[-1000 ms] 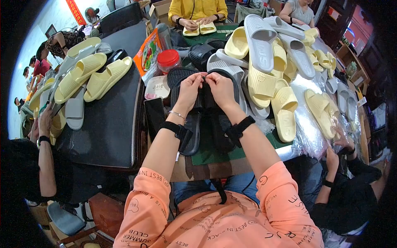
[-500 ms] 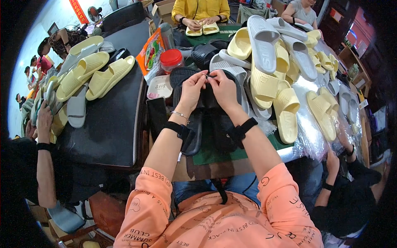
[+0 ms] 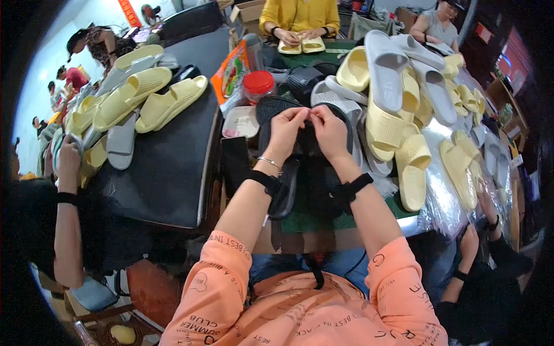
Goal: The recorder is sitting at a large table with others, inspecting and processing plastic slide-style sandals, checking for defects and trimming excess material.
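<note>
Meeting in head view, ctr: person's L hand [image 3: 284,132] & R hand [image 3: 330,134], just above the black slippers [image 3: 283,200]. Fingers [image 3: 300,115] of each pinched, thumb to forefinger, tips nearly touching the other hand's; can't tell if anything tiny is held btwn. Slippers lie side by side on green mat [image 3: 303,224] on the table [image 3: 288,242], partly hidden by hands & wrist straps [image 3: 266,183]; can't tell if hands touch them.

L of slippers: white dish [image 3: 241,121], dark slab [image 3: 234,158] nearer person. Behind dish, jar [image 3: 258,85] w/ red lid, then orange bag [image 3: 231,78]. R side: heap of yellow slippers [image 3: 411,173] & grey slippers [image 3: 385,72], some tilted on others.

Far L, dark table [image 3: 167,167] w/ more slippers [image 3: 138,89], co-worker's hand [image 3: 70,154] at the pile. Across, yellow-sleeved co-worker's hands [image 3: 290,39] at cream slippers [image 3: 313,45]. Lower R, another co-worker's hand [image 3: 470,242] by clear plastic [image 3: 440,219].
</note>
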